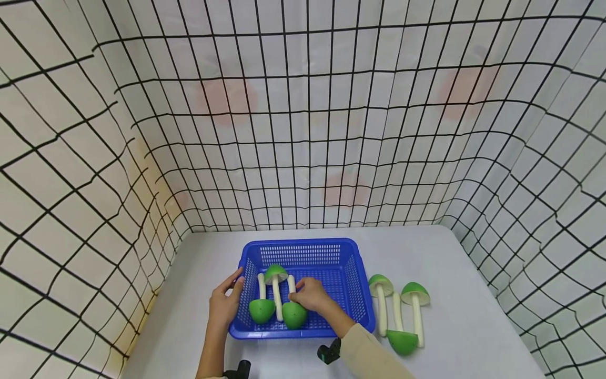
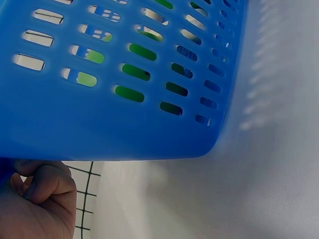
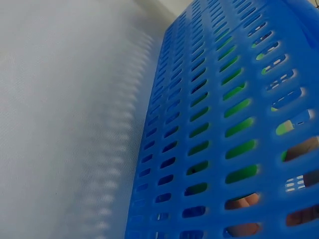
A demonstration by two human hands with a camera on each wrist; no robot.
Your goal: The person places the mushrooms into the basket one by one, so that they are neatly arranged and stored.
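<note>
A blue plastic basket (image 1: 298, 242) with slotted walls stands on the white table. Inside lie three toy mushrooms with green caps and pale stems: the left one (image 1: 262, 311) and the right one (image 1: 294, 316) with caps toward me, the middle one (image 1: 278, 297) with its cap away. My left hand (image 1: 226, 300) holds the basket's left rim, its fingers bent at the edge in the left wrist view (image 2: 45, 199). With thumb and fingers my right hand (image 1: 312, 296) pinches the right mushroom where stem meets cap. In the right wrist view, the basket wall (image 3: 199, 119) mostly hides that hand.
Three more green-capped mushrooms lie on the table right of the basket: one (image 1: 381, 305) close to its wall, one (image 1: 402, 341) with its cap toward me, one (image 1: 416, 316) farthest right. Black wire mesh (image 1: 307, 110) over white sheeting encloses the table's back and sides.
</note>
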